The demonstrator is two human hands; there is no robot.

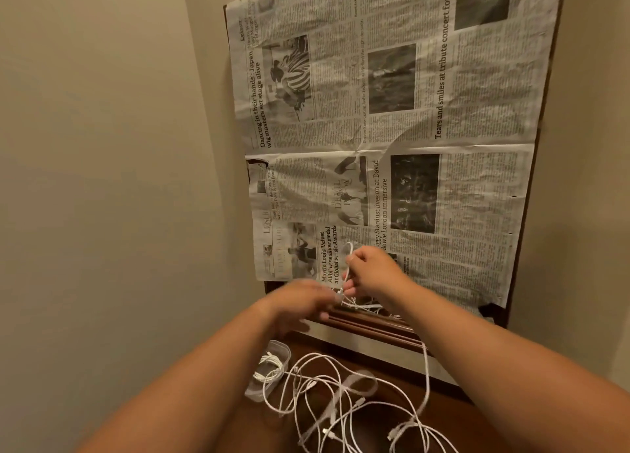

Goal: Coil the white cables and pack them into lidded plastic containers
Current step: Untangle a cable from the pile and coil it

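The right hand (370, 271) is pinching a small coil of white cable (348, 264) up in front of the newspaper (443, 111). The left hand (300, 301) is hovering right at its 8 o'clock, too blurry to tell if it's gripping. The loose tangle (344, 408) is lying on the counter (385, 413) at 6 o'clock, with a clear container (256, 394) holding a coiled cable (269, 367) at 7 o'clock.

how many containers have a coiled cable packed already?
1: the clear container with a coiled cable inside, on the wooden table below the left hand. Others may be hidden under the arms.
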